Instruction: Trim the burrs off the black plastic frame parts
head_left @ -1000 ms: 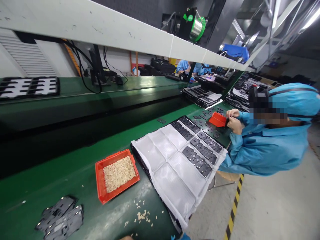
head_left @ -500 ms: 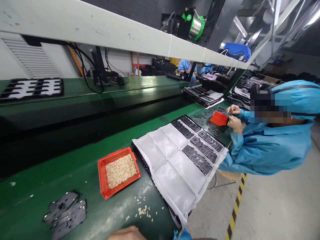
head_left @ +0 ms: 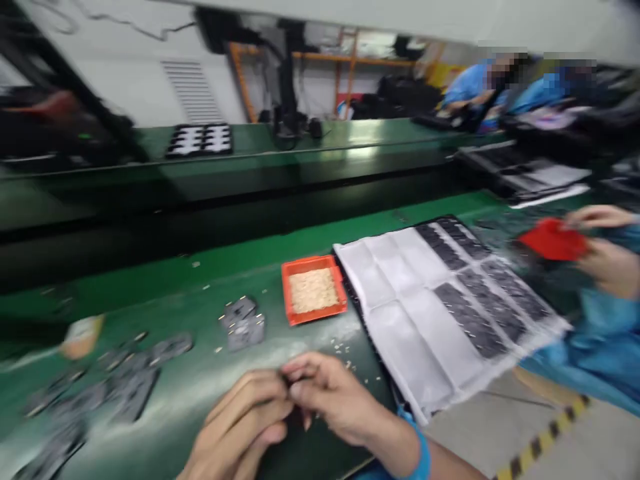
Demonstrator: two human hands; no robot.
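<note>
Where only the top of one hand had shown half a second earlier, our left hand (head_left: 245, 421) and right hand (head_left: 345, 401) now met, fingertips together, low over the green bench (head_left: 200, 367), which suggested close work at the fingertips. We could not tell, through the blur, whether they pinched anything. Dark plates (head_left: 245, 328) lay beyond them, near the red bin (head_left: 320, 315) of tan bits (head_left: 314, 291). Leftward, before the scattered plates (head_left: 135, 387), we had room, but the white-lined tray (head_left: 400, 337) edged close beside our right wrist.

A pale wall (head_left: 133, 83) with a slatted vent (head_left: 193, 91) rises behind the green workbench (head_left: 240, 270).
</note>
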